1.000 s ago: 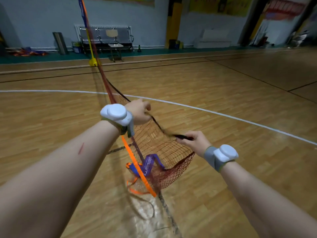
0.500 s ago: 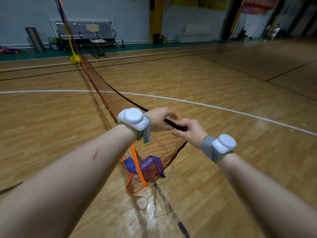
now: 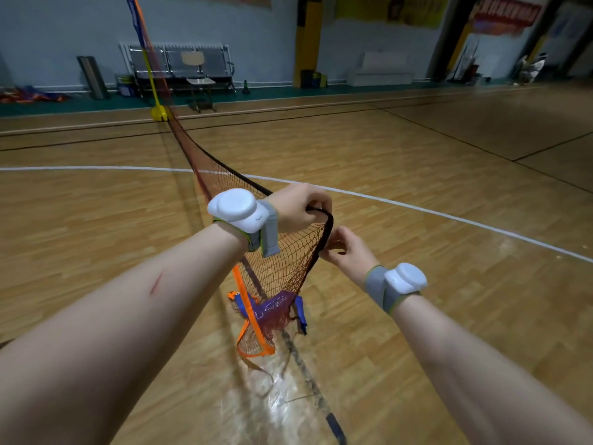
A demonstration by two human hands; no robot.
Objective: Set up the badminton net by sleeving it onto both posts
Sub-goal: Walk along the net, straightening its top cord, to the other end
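**Two hands on the net's black edge**

Head view. Both hands gripped the same black edge band [image 3: 326, 231] at the near end of the badminton net [image 3: 282, 255]. The left hand [image 3: 298, 205] was closed over the top of the band, fingers curled round it. The right hand [image 3: 348, 252] sat just below and pinched the band between thumb and fingertips. The hands were close together but not touching. Each wrist carried a white puck-like device on a grey strap, one on the left [image 3: 236, 208] and one on the right [image 3: 406, 279]; neither showed any legible marking.

From the hands the red-brown mesh sagged into a pouch. At its bottom were a blue band [image 3: 272, 311] with pale lettering, too crumpled to read, and a loop of orange tape [image 3: 255, 329] low over the wooden floor [image 3: 417, 332]. Whether the loop touched the boards could not be told. Away from the hands the net ran across the court to the far post [image 3: 150, 70], which stood on a yellow base [image 3: 159, 114] with the net on it.

Banners high on the back wall [image 3: 391, 9] bore writing, all of it blurred. A row of metal seats [image 3: 173, 62] and a chair [image 3: 199, 80] stood behind the post.
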